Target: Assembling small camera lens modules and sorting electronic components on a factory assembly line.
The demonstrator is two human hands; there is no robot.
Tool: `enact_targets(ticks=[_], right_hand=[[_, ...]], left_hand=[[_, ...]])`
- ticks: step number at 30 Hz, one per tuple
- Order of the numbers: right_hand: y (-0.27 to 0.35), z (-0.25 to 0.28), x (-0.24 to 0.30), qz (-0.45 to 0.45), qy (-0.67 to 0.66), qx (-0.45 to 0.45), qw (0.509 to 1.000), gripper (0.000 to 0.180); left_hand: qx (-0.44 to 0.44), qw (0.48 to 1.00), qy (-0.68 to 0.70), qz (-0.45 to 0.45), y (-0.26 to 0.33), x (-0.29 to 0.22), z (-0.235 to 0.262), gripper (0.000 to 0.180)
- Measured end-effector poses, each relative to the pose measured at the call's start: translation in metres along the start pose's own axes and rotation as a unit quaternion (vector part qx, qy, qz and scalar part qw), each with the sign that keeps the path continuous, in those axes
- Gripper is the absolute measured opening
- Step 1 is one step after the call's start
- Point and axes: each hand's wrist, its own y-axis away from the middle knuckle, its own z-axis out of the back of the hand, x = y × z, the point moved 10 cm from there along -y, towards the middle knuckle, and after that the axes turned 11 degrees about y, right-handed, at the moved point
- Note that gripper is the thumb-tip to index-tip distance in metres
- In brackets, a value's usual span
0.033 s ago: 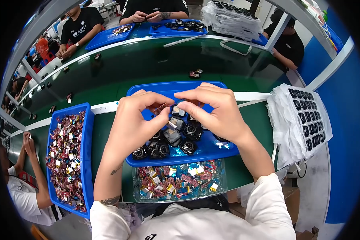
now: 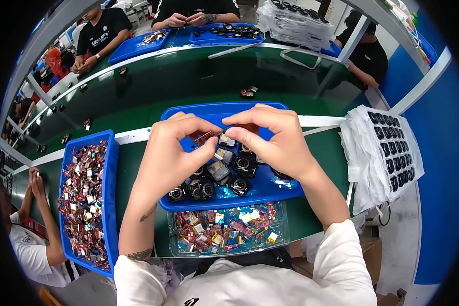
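Observation:
My left hand [image 2: 176, 148] pinches a small red circuit board [image 2: 205, 137] between thumb and fingers, above the blue tray [image 2: 285, 196]. Close to it, my right hand [image 2: 273, 137] curls with thumb and forefinger nearly meeting; anything between those fingertips is too small to make out. Below the hands, the tray holds several black round-faced watch-like cases [image 2: 245, 167], and grey-backed ones [image 2: 219, 172] lie among them. Scraps of blue film [image 2: 283, 182] are scattered on the tray floor. The fingers hide part of the tray's far half.
A clear plastic tray [image 2: 285, 239] of red boards and small battery cells sits nearest me. At left stands a blue bin [image 2: 112, 204] of similar boards. Stacked white trays with black cases [image 2: 387, 153] rise at right. Beyond runs a green conveyor [image 2: 188, 86], with co-workers around it.

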Motion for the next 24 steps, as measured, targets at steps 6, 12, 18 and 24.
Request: enact_targets(ticks=[6,12,18,24], right_hand=[[0.001,-0.001,-0.025,-0.097,-0.23,0.022,0.968,0.007],[0.001,-0.014,-0.022,-0.1,-0.292,0.056,0.95,0.012],[0.007,-0.026,-0.02,-0.095,-0.36,0.107,0.922,0.019],[0.007,-0.024,-0.028,-0.13,-0.289,0.089,0.944,0.018]], left_hand=[[0.019,0.999,0.03,-0.017,-0.002,0.0,-0.002,0.007],[0.063,0.982,0.174,0.044,0.0,0.011,-0.007,0.009],[0.05,0.956,0.272,0.095,0.002,0.018,-0.014,0.008],[0.083,0.942,0.307,0.106,0.005,0.015,-0.015,0.013]])
